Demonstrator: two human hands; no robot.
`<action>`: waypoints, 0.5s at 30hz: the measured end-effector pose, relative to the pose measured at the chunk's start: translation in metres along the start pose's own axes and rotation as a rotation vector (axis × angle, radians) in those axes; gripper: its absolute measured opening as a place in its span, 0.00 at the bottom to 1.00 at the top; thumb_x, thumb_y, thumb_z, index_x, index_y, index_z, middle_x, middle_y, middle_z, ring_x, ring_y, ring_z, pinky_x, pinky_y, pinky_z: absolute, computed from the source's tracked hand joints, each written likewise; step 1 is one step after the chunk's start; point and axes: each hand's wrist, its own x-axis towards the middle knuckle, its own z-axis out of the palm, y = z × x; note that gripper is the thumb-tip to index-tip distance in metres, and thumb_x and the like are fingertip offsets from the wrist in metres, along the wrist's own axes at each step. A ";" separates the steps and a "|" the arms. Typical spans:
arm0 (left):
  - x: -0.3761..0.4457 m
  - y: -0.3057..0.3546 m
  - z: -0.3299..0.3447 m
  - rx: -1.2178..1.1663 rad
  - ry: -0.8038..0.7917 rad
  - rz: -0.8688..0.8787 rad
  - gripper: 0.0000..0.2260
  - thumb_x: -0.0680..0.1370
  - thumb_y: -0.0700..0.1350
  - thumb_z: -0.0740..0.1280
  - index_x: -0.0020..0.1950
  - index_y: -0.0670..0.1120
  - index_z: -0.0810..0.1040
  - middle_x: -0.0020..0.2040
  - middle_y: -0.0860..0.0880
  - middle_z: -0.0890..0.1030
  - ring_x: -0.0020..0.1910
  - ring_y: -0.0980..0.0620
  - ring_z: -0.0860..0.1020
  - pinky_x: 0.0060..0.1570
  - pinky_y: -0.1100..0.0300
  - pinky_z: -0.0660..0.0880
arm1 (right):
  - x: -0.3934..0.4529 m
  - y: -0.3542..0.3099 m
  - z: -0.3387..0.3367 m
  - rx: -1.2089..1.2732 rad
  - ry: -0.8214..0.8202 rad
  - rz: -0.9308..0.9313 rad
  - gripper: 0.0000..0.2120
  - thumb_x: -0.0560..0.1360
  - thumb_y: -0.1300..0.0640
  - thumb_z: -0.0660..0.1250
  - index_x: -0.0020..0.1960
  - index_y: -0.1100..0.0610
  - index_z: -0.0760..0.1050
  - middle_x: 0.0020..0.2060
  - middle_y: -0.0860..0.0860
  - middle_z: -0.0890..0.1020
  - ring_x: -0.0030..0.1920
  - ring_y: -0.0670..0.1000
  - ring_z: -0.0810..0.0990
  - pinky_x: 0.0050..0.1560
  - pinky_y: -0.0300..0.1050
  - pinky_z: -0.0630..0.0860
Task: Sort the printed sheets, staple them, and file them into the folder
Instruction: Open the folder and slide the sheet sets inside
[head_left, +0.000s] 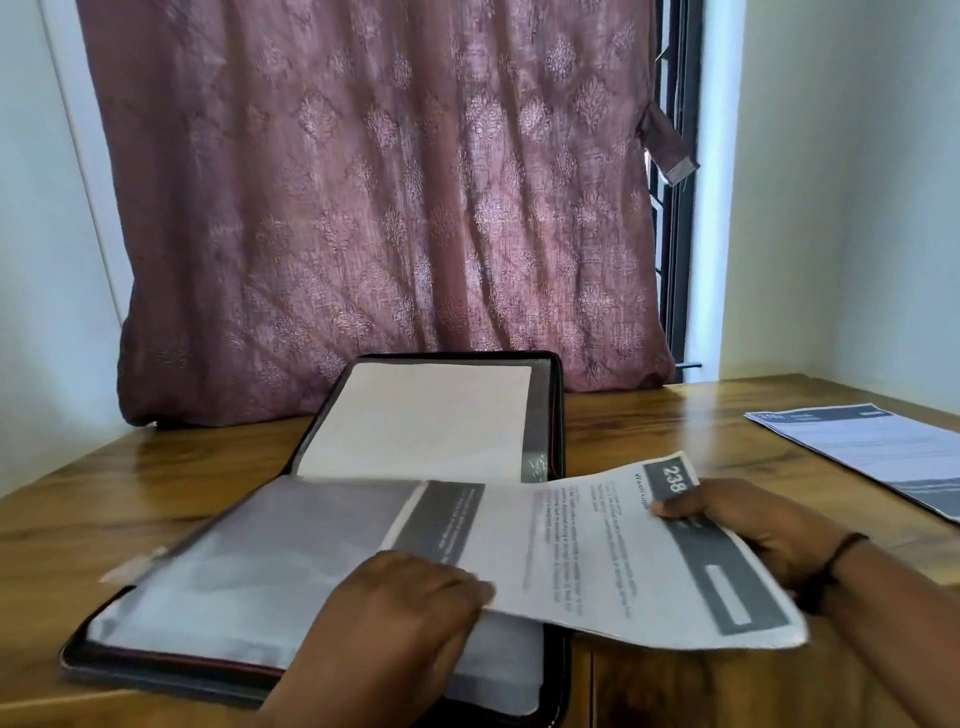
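One black zip-edged folder (557, 415) lies open on the brown wooden table (649, 415), its far half showing one blank white page (421, 415) and its near half holding clear plastic sleeves (249, 561). Two sets of printed sheets are in view: one grey-banded white printed sheet marked 238 (613, 551) lies partly inside a sleeve and juts out over the folder's right edge, and another printed set (878, 452) lies well apart at the table's right. The left hand (395, 623) has its fingers (467, 582) bent, tips at the sheet's near edge. The right hand (748, 525) pinches the sheet's far corner, thumb on top. One maroon patterned curtain (363, 182) hangs behind.
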 end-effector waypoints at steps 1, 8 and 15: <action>0.000 0.000 0.000 0.003 0.007 0.002 0.09 0.71 0.48 0.64 0.43 0.53 0.85 0.40 0.58 0.84 0.34 0.56 0.80 0.40 0.64 0.73 | 0.004 0.000 0.014 -0.015 0.015 -0.017 0.12 0.75 0.67 0.64 0.57 0.70 0.75 0.41 0.65 0.84 0.32 0.60 0.83 0.34 0.52 0.82; -0.010 -0.006 -0.006 0.000 0.064 -0.017 0.10 0.73 0.46 0.65 0.47 0.51 0.85 0.43 0.56 0.84 0.38 0.55 0.81 0.42 0.63 0.74 | 0.026 0.003 0.094 0.093 0.037 -0.116 0.10 0.73 0.71 0.60 0.52 0.70 0.75 0.47 0.69 0.81 0.38 0.64 0.82 0.35 0.50 0.82; -0.040 -0.031 -0.026 -0.027 -0.032 -0.166 0.13 0.76 0.58 0.63 0.52 0.55 0.83 0.50 0.59 0.82 0.50 0.60 0.77 0.51 0.64 0.71 | 0.009 0.020 0.061 0.217 -0.057 -0.171 0.15 0.76 0.72 0.60 0.61 0.66 0.74 0.46 0.63 0.84 0.35 0.56 0.84 0.31 0.47 0.82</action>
